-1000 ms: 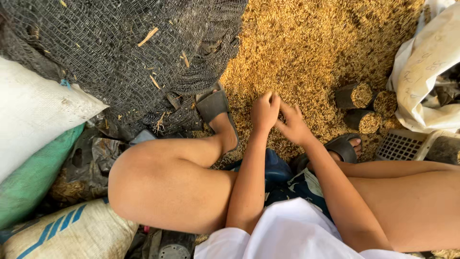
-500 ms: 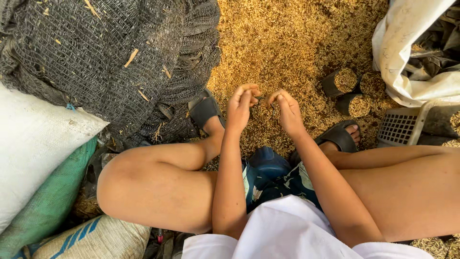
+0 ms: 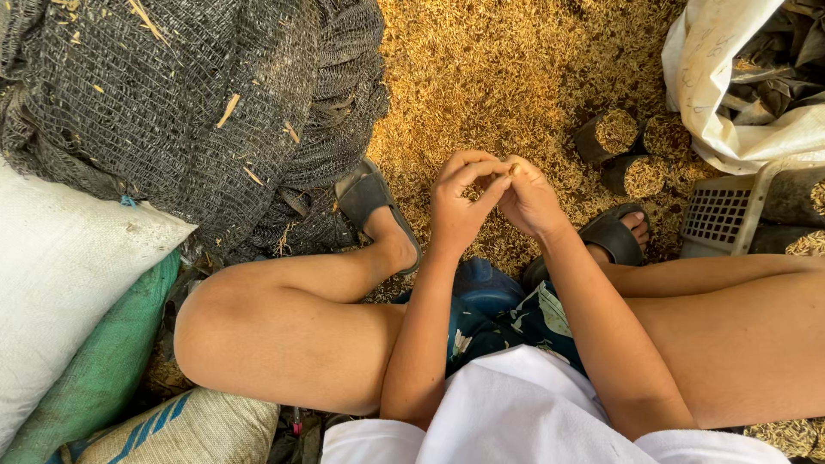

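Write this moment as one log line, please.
left hand: fingertips pinched, contents unclear | right hand: touching left | below: rice husks | right: husk-filled pots

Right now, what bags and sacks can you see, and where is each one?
White sack: left side, plump, plain white woven cloth.
Green sack: under the white one, dull green.
Striped sack: bottom left, tan with blue stripes.
White bag: top right, crumpled, open, faint markings.
No signs or screens.

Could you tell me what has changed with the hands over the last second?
The left hand and right hand parted half a second ago, then closed fingertip to fingertip again; what they pinch is too small to tell. The husk-covered ground and black netting stayed put.
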